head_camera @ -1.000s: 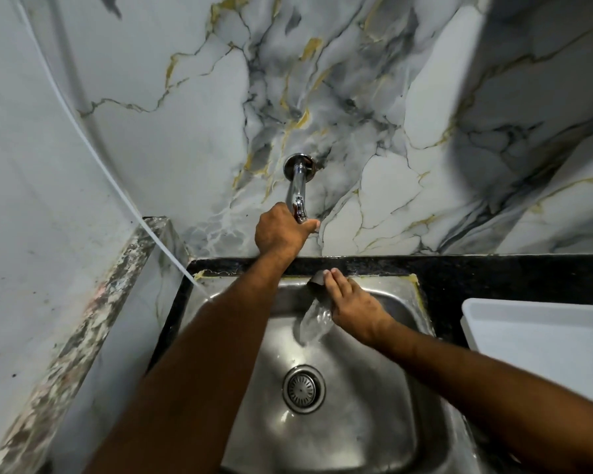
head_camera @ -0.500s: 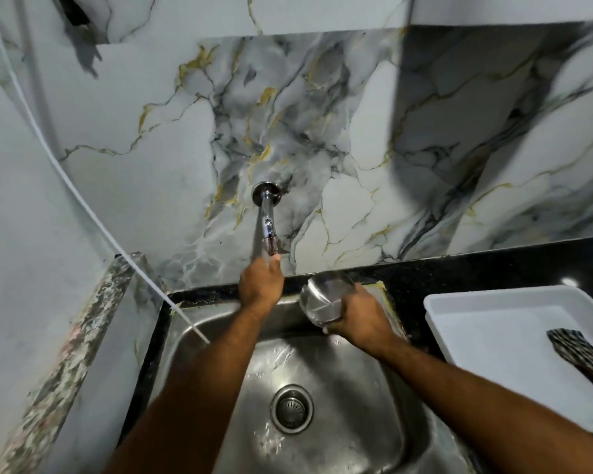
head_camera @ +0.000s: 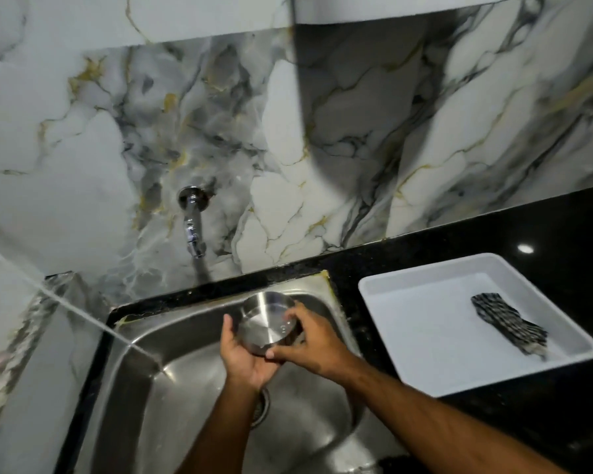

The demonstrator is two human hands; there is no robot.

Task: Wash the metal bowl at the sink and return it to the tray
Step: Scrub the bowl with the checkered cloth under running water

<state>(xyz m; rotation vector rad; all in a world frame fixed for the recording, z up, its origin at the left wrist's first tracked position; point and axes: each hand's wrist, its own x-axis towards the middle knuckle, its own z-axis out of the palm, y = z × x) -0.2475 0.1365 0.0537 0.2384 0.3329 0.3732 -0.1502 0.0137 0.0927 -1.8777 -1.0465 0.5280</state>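
A small round metal bowl [head_camera: 266, 319] is held tilted over the steel sink [head_camera: 192, 398], its inside facing me with a few drops in it. My left hand [head_camera: 245, 357] cups the bowl from below and the left. My right hand [head_camera: 310, 340] grips its right rim, fingers over the edge and thumb under. The chrome tap [head_camera: 193, 227] sticks out of the marble wall above the sink; no water stream shows. The white tray [head_camera: 425, 357] sits on the black counter to the right.
A black-and-white patterned cloth [head_camera: 509, 325] lies in the tray's right part. The black counter [head_camera: 493, 241] runs behind and right of the sink. A thin white cord [head_camera: 83, 319] crosses the left wall down to the sink rim. The sink drain [head_camera: 261, 407] peeks out under my left wrist.
My left hand has left the tap and come down to cup the bowl. The bowl has turned its inside toward me. The view has shifted right, showing more of the tray.
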